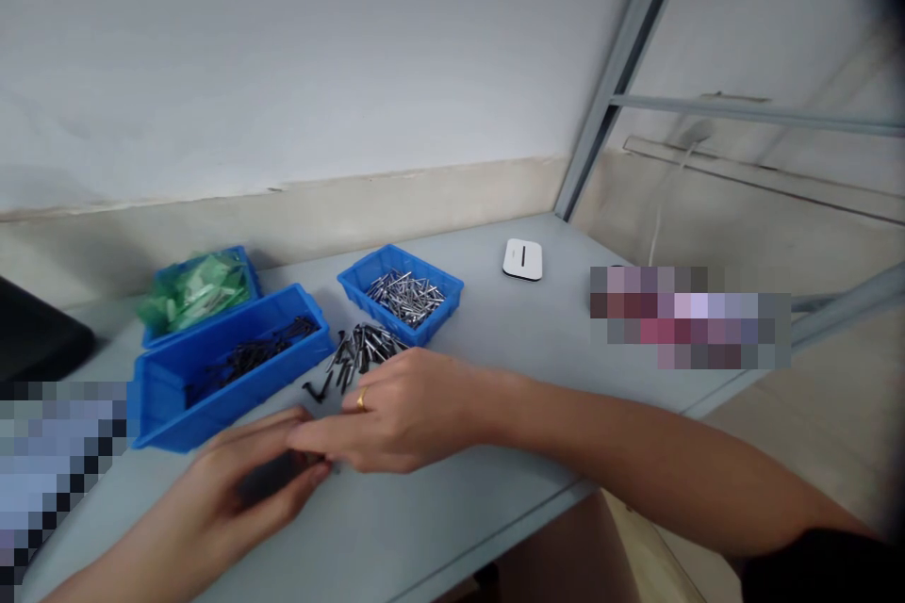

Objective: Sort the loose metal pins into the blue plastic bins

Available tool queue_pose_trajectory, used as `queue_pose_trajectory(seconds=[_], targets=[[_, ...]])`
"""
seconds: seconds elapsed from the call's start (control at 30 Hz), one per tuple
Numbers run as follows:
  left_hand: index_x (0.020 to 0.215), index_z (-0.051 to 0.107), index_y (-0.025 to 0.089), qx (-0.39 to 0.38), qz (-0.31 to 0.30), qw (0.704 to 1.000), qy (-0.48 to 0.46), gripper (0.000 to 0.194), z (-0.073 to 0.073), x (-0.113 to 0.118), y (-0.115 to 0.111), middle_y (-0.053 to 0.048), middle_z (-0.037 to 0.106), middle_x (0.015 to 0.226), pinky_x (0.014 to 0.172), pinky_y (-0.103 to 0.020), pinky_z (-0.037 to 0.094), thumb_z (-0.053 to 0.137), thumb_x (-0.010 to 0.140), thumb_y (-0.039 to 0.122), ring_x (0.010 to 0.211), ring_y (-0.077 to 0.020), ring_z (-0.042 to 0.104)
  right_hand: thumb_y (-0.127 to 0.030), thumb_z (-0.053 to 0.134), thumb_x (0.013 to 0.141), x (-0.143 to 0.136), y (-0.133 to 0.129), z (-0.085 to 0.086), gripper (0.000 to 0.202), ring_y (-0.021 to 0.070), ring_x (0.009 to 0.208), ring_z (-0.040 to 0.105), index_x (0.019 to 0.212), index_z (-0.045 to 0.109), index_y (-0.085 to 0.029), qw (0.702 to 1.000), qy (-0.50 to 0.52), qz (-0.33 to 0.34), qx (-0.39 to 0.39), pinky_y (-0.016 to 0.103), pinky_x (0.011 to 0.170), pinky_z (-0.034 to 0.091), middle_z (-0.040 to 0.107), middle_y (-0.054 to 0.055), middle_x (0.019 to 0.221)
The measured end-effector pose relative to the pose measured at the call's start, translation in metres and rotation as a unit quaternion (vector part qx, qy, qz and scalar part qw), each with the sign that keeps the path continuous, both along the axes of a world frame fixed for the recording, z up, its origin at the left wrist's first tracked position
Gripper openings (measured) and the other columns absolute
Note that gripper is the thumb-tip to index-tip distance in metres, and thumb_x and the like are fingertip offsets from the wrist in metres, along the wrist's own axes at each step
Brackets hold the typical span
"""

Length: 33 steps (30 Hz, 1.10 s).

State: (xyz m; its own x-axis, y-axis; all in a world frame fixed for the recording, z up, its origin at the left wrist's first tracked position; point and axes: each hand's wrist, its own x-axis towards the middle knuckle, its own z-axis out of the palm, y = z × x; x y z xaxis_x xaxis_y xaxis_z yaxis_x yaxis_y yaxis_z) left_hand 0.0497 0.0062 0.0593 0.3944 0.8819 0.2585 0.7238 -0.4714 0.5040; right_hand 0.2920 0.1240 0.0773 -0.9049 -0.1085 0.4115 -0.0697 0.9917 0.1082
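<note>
My left hand (240, 480) is curled, thumb and fingers closing together at the tips just above the table. My right hand (410, 415), with a gold ring, meets it there, its fingers bent and pressed together. Whatever the fingertips hold between them is hidden. Just behind my right hand lies a loose pile of dark and silver screws (364, 344). A long blue bin (162, 396) beyond my left hand contains dark screws (265, 349). Farther back, a smaller blue bin (346, 281) is filled with silver, nail-like pieces (404, 297).
At the back left, another blue bin (251, 275) holds green plastic packets (202, 290). A white square device (523, 259) lies at the back right. Metal frame posts (615, 94) rise at the table's right corner. A dark object (35, 334) stands far left.
</note>
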Motion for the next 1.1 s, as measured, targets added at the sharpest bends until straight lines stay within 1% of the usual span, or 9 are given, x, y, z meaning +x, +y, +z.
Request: queue_pose_trajectory(seconds=[0.13, 0.2, 0.3, 0.4, 0.5, 0.63, 0.7, 0.83, 1.1], targets=[[0.091, 0.081, 0.03, 0.006, -0.012, 1.0, 0.006, 0.015, 0.004, 0.005, 0.004, 0.003, 0.081, 0.079, 0.064, -0.016, 0.062, 0.067, 0.097, 0.034, 0.074, -0.0173, 0.079, -0.026, 0.037, 0.113, 0.001, -0.003, 0.006, 0.038, 0.0118, 0.074, 0.065, 0.125, 0.073, -0.023, 1.0, -0.016, -0.007, -0.009, 0.027, 0.058, 0.037, 0.07, -0.003, 0.077], [0.091, 0.081, 0.03, 0.005, -0.01, 1.0, -0.006, 0.016, 0.005, 0.006, 0.004, 0.003, 0.081, 0.078, 0.064, -0.016, 0.062, 0.066, 0.096, 0.033, 0.072, -0.0174, 0.079, -0.024, 0.039, 0.112, 0.001, -0.003, 0.008, 0.036, 0.0116, 0.075, 0.065, 0.13, 0.07, -0.024, 1.0, -0.02, -0.006, -0.013, 0.027, 0.057, 0.037, 0.071, -0.003, 0.079], [0.09, 0.08, 0.03, -0.031, -0.009, 0.999, -0.02, 0.016, 0.005, 0.007, 0.002, 0.002, 0.083, 0.084, 0.067, -0.018, 0.064, 0.066, 0.094, 0.035, 0.075, -0.0184, 0.079, -0.024, 0.044, 0.11, 0.002, -0.004, 0.008, 0.036, 0.0118, 0.072, 0.064, 0.139, 0.066, -0.026, 0.999, -0.028, 0.002, -0.014, 0.027, 0.055, 0.034, 0.07, -0.005, 0.079], [0.092, 0.081, 0.03, -0.056, -0.012, 0.998, -0.008, 0.014, 0.003, 0.005, 0.0, 0.002, 0.083, 0.087, 0.07, -0.018, 0.065, 0.068, 0.094, 0.033, 0.081, -0.0192, 0.081, -0.026, 0.041, 0.111, 0.003, -0.005, 0.008, 0.033, 0.0124, 0.071, 0.063, 0.127, 0.07, -0.026, 0.999, -0.033, 0.002, -0.01, 0.029, 0.054, 0.031, 0.07, -0.004, 0.078], [0.097, 0.081, 0.03, -0.042, -0.012, 0.999, 0.01, 0.014, 0.001, 0.0, 0.0, 0.002, 0.083, 0.088, 0.074, -0.017, 0.065, 0.067, 0.094, 0.029, 0.088, -0.0201, 0.083, -0.027, 0.041, 0.111, 0.003, -0.005, 0.01, 0.029, 0.0124, 0.073, 0.064, 0.116, 0.07, -0.024, 1.0, -0.026, -0.007, -0.01, 0.029, 0.056, 0.032, 0.069, -0.004, 0.076], [0.099, 0.081, 0.031, -0.043, -0.01, 0.999, -0.004, 0.013, 0.002, -0.002, 0.003, 0.001, 0.084, 0.091, 0.075, -0.017, 0.064, 0.069, 0.093, 0.031, 0.089, -0.0204, 0.082, -0.027, 0.04, 0.112, 0.002, -0.001, 0.01, 0.03, 0.013, 0.069, 0.063, 0.102, 0.067, -0.021, 1.0, -0.008, -0.02, 0.004, 0.028, 0.058, 0.033, 0.063, -0.004, 0.067], [0.096, 0.08, 0.03, -0.044, 0.019, 0.998, -0.03, 0.012, 0.005, 0.002, 0.002, 0.001, 0.083, 0.088, 0.074, -0.017, 0.063, 0.069, 0.095, 0.035, 0.085, -0.019, 0.08, -0.026, 0.038, 0.111, 0.003, 0.0, 0.009, 0.03, 0.013, 0.067, 0.062, 0.099, 0.065, -0.021, 1.0, 0.001, -0.028, 0.009, 0.027, 0.056, 0.032, 0.061, -0.004, 0.064], [0.09, 0.077, 0.03, -0.037, 0.109, 0.99, -0.082, 0.019, 0.013, 0.013, -0.003, 0.003, 0.081, 0.087, 0.076, -0.017, 0.059, 0.067, 0.098, 0.043, 0.081, -0.0165, 0.076, -0.023, 0.041, 0.11, 0.002, 0.001, 0.008, 0.024, 0.0133, 0.065, 0.061, 0.1, 0.062, -0.02, 0.998, 0.003, -0.056, 0.003, 0.028, 0.054, 0.028, 0.062, -0.004, 0.065], [0.091, 0.077, 0.028, -0.023, 0.138, 0.987, -0.075, 0.031, 0.016, 0.013, -0.003, 0.0, 0.082, 0.087, 0.078, -0.024, 0.06, 0.065, 0.101, 0.055, 0.081, -0.0196, 0.075, -0.027, 0.038, 0.114, 0.002, 0.001, 0.007, 0.026, 0.0141, 0.066, 0.064, 0.096, 0.056, -0.02, 0.997, 0.026, -0.068, -0.017, 0.029, 0.054, 0.027, 0.066, -0.002, 0.068]])
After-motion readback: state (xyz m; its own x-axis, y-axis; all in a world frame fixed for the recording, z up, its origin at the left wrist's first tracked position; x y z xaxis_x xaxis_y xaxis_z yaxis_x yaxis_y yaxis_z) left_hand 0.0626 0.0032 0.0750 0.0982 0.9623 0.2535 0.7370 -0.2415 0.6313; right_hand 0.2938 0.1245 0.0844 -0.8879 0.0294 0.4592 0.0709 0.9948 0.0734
